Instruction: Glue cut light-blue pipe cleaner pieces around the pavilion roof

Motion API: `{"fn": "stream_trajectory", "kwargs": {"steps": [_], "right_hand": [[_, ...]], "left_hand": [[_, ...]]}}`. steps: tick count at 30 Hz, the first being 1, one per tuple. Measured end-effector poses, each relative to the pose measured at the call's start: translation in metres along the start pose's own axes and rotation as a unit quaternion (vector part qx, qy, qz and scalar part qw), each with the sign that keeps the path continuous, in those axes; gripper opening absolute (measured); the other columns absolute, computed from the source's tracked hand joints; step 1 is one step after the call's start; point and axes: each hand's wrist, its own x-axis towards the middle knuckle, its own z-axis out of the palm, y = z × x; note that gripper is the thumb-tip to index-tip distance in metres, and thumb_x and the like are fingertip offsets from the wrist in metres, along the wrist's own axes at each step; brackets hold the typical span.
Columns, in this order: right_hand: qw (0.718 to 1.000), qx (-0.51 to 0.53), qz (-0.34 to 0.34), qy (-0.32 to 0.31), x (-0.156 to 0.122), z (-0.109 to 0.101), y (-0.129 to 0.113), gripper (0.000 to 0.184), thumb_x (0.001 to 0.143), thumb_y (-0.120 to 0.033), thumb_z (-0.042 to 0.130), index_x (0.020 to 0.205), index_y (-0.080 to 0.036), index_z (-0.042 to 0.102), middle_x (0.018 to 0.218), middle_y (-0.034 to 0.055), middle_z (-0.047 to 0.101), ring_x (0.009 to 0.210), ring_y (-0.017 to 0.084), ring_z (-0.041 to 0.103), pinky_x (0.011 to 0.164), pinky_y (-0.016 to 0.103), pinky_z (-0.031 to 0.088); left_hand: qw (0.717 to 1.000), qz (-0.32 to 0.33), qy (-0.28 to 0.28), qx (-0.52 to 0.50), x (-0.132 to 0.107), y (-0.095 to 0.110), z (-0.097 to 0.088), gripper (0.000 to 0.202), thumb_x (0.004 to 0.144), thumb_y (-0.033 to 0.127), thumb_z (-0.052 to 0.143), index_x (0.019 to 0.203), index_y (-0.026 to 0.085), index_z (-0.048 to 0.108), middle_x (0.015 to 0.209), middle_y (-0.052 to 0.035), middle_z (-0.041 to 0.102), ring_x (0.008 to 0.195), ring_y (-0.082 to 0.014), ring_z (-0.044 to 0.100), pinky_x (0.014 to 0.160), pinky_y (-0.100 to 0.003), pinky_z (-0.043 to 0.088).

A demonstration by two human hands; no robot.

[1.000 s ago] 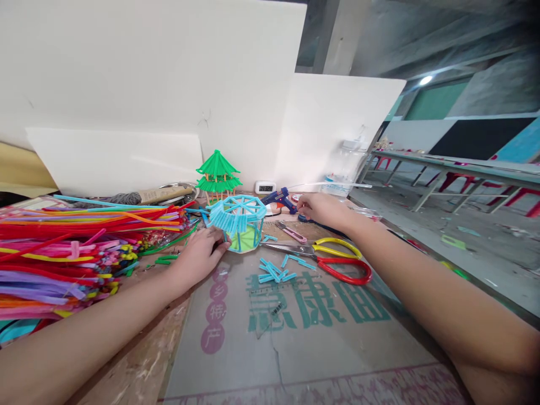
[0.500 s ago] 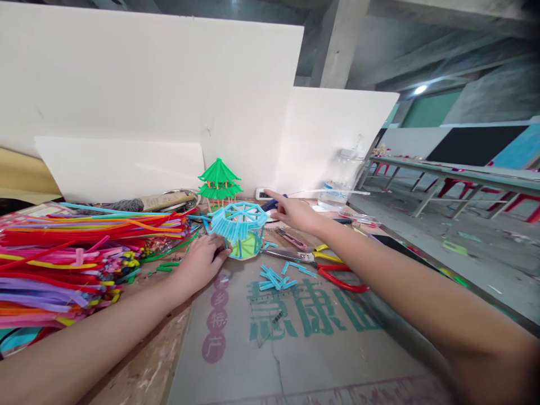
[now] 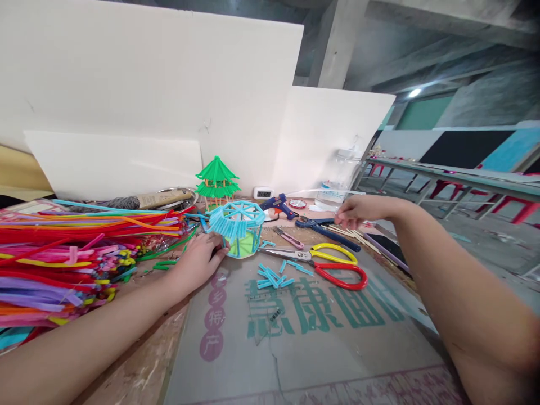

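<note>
My left hand (image 3: pixel 202 256) is curled against the near left side of a small light-blue pipe-cleaner pavilion model (image 3: pixel 241 216), thumb and fingers at its lower edge. The model has a ring-shaped, partly covered roof, posts and a green base. To the right, my right hand (image 3: pixel 352 211) hangs over thin wooden sticks (image 3: pixel 373 247), its fingertips pinched together; what lies between them is too small to tell. Blue-handled pliers (image 3: pixel 327 228) lie just left of that hand. Behind the model are a blue glue gun (image 3: pixel 280 205) and a finished-looking green two-tier pavilion (image 3: pixel 217 180).
Scissors (image 3: pixel 323 261) with red and yellow handles, a pink cutter (image 3: pixel 289 237) and cut blue pieces (image 3: pixel 272 277) lie before the model. Bundled pipe cleaners (image 3: pixel 63 253) fill the left. A small digital clock (image 3: pixel 262 193) and a plastic bottle (image 3: pixel 337 180) stand by the white boards (image 3: pixel 147 101).
My right hand has moved right, from beside the glue gun to over the wooden sticks, and its outstretched index finger has drawn in. My left hand stays at the blue model.
</note>
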Motion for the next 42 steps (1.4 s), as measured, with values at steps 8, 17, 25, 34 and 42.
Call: {"fn": "stream_trajectory", "kwargs": {"steps": [8,17,25,34,42], "right_hand": [[0.965,-0.047,0.217,0.137,-0.023,-0.039,0.05,0.026,0.089,-0.023,0.053,0.075,-0.006,0.068,0.072,0.0209,0.071,0.049,0.018,0.061,0.056,0.033,0.048],[0.992,0.088,-0.049,0.08,-0.04,-0.038,0.028,0.029,0.09,-0.012,0.047,0.117,-0.016,0.056,0.109,0.0148,0.072,0.082,0.015,0.07,0.077,0.028,0.049],[0.978,0.002,-0.201,0.047,-0.021,0.01,-0.052,0.025,0.081,-0.045,0.062,0.078,-0.02,0.062,0.068,0.0047,0.072,0.065,0.021,0.066,0.06,0.028,0.047],[0.936,-0.159,-0.215,0.229,0.013,0.046,-0.059,0.029,0.082,-0.025,0.054,0.104,-0.02,0.072,0.095,0.0089,0.073,0.08,0.022,0.064,0.069,0.028,0.041],[0.936,-0.131,-0.169,0.281,0.021,0.057,-0.063,0.037,0.086,-0.049,0.052,0.082,-0.016,0.068,0.078,0.0096,0.07,0.07,0.02,0.059,0.06,0.028,0.036]], "left_hand": [[1.0,-0.008,-0.001,0.005,0.0,0.001,-0.001,0.029,0.095,0.037,0.04,0.08,0.019,0.056,0.091,-0.0089,0.062,0.091,-0.0252,0.056,0.079,-0.037,0.043],[1.0,-0.001,-0.004,-0.003,0.0,0.001,-0.001,0.029,0.095,0.036,0.039,0.083,0.018,0.058,0.093,-0.0094,0.062,0.093,-0.0254,0.056,0.084,-0.039,0.043],[1.0,0.002,-0.001,0.006,0.0,0.002,-0.002,0.027,0.095,0.035,0.041,0.081,0.018,0.057,0.092,-0.0096,0.062,0.092,-0.0256,0.057,0.08,-0.038,0.044],[1.0,0.001,-0.007,0.001,0.0,0.003,-0.003,0.029,0.096,0.035,0.039,0.081,0.018,0.057,0.091,-0.009,0.062,0.093,-0.0255,0.056,0.083,-0.038,0.043],[1.0,-0.002,-0.005,0.003,0.001,0.0,0.0,0.029,0.095,0.035,0.04,0.081,0.018,0.058,0.091,-0.0096,0.063,0.091,-0.0249,0.058,0.081,-0.037,0.043]]}}
